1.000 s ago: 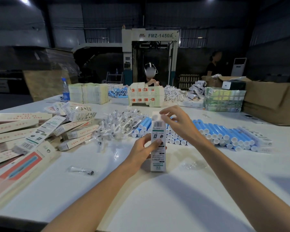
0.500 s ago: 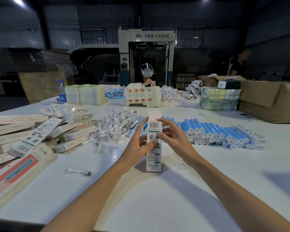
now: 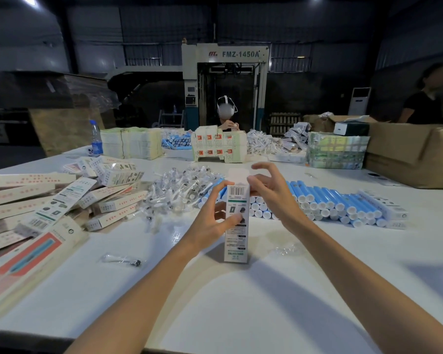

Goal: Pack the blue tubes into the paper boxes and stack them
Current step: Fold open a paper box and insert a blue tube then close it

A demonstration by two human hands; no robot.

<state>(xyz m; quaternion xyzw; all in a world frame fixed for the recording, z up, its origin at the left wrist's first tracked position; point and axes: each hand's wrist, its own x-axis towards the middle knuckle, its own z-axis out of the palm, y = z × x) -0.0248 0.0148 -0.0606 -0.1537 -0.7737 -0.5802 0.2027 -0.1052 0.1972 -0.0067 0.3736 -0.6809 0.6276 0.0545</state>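
On a white table (image 3: pixel 241 315), near the middle, a tall narrow paper box (image 3: pixel 237 226) stands upright on its end, barcode side facing the viewer, its top flap raised and open. Whether a tube is already inside cannot be seen.

The left hand (image 3: pixel 210 221) grips this box about halfway up: the thumb lies across the printed front and the fingers curl round its left side. The right hand (image 3: pixel 269 190) is at the box's top right corner, with the thumb tip against the upper edge and the other fingers spread and arched over the flap, closed on nothing visible.

Behind the box and to its right, many blue tubes (image 3: pixel 330 203) lie side by side in a long row, white caps toward the viewer. Behind the box to its left is a heap of small clear plastic packets (image 3: pixel 174 192). Further left of the box, flattened cartons (image 3: pixel 49 200) are piled loosely. One stray clear sachet (image 3: pixel 120 260) lies in front of the box, to its left.

The box looks like thin card: light, easily dented and likely to tip if nudged up high, so it is probably best steadied by its long edges while the flap is tucked in. The tubes appear rigid, smooth and prone to rolling, so each is best pinched around its barrel.
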